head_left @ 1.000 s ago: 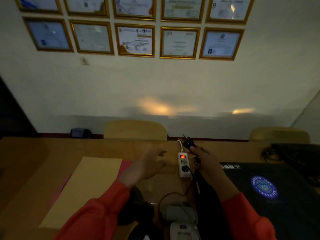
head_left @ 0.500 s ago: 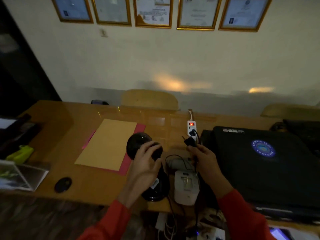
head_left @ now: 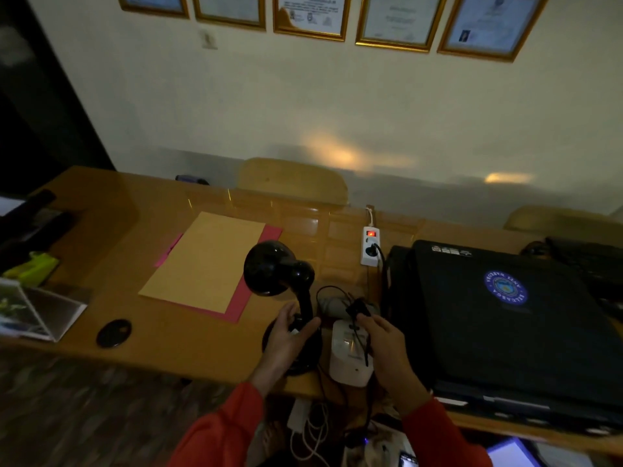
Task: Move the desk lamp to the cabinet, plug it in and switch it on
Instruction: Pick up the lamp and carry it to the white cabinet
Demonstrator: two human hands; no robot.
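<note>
Lamp [head_left: 283, 298] stands upright near the front edge of the desk [head_left: 161, 335], its round base just left of a small white box [head_left: 350, 352], its shade [head_left: 269, 267] tipped toward the far left over the corner of a pink folder [head_left: 256, 291]. Its long axis runs up the neck from base to shade, nearly vertical, leaning a little to the far side. The left hand [head_left: 290, 338] is the nearer one: it sits right at the foot of the neck, fingers curved narrowly around it, thumb to the left and fingers to the right, though how firm the grip is cannot be told in this dim light. The right hand [head_left: 384, 348] is just right of the lamp, above the white box, pinching the black plug [head_left: 358, 308] with the cord [head_left: 328, 291] looping back toward the base. A power strip [head_left: 369, 246] with a red light lies farther back, one black plug in it. A closed laptop [head_left: 505, 315] fills the right side. No cabinet is in view, so the carry seems not yet begun; the lift likely goes straight up along the neck, with the cord kept clear of the box.
</note>
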